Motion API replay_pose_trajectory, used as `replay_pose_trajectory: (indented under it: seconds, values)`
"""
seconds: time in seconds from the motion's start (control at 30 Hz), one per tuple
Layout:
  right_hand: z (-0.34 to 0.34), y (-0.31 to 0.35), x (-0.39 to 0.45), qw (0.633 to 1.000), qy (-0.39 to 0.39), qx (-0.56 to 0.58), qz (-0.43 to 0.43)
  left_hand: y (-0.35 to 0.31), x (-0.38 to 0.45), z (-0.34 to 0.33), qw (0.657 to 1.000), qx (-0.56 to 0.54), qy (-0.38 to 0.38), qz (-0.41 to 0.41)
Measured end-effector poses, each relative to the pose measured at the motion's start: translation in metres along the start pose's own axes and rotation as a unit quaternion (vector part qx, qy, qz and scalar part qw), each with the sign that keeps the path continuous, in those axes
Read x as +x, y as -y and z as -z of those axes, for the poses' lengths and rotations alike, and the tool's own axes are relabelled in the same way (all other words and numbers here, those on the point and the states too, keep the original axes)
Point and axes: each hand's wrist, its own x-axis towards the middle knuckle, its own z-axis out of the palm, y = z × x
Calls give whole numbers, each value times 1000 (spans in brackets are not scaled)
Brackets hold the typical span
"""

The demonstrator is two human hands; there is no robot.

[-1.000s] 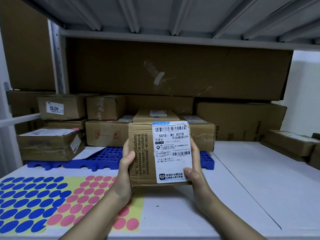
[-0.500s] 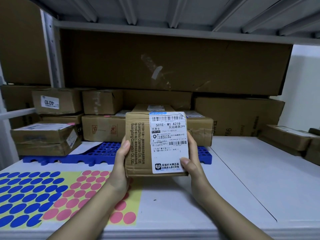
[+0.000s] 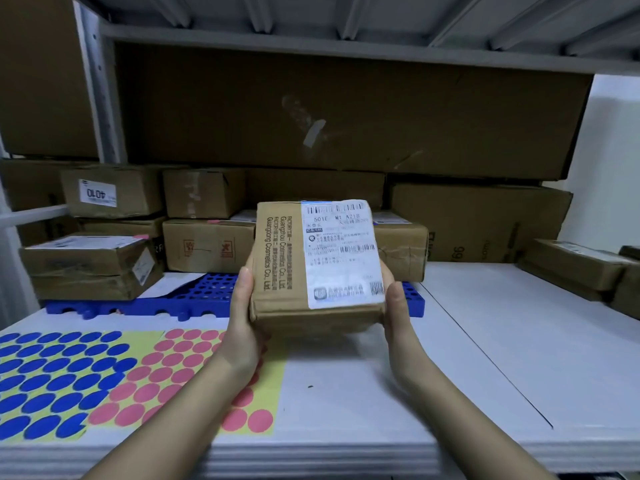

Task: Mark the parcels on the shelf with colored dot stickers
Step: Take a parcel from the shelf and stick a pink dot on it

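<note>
A small cardboard parcel (image 3: 280, 292) with a white shipping label (image 3: 341, 252) hangs above the white shelf (image 3: 485, 341), tilted so its labelled face looks up at me. My left hand (image 3: 242, 327) grips its left side and my right hand (image 3: 394, 306) grips its right side. On the shelf at the left lie a sheet of blue dot stickers (image 3: 55, 379) and a sheet of pink dot stickers (image 3: 166, 375), both on yellow backing. My left forearm covers part of the pink sheet.
Several cardboard parcels (image 3: 207, 244) are stacked at the back of the shelf, some on a blue perforated plastic mat (image 3: 194, 299). A long flat box (image 3: 346, 109) spans the rear. More parcels (image 3: 575, 265) sit at the right edge. A metal upright (image 3: 97, 98) stands at the left.
Both hands have tipped the parcel back, its top leaning away so the label faces more upward, and its bottom edge now shows. The grip on both sides is unchanged.
</note>
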Motion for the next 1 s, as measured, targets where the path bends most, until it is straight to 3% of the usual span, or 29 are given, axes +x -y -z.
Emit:
replay_pose_trajectory:
  seconds: [0.13, 0.5, 0.87, 1.0]
  values:
    - [3, 11, -2, 998, -34, 44, -31, -10, 2, -10, 1000, 15, 2, 16]
    - [21, 10, -22, 979, -42, 105, -167, -6, -5, -24, 979, 40, 10, 201]
    - [29, 24, -23, 977, -37, 113, -180, -2, -2, -41, 972, 43, 22, 232]
    - [29, 24, -21, 978, -42, 118, -167, 6, 4, -43, 973, 53, -16, 224]
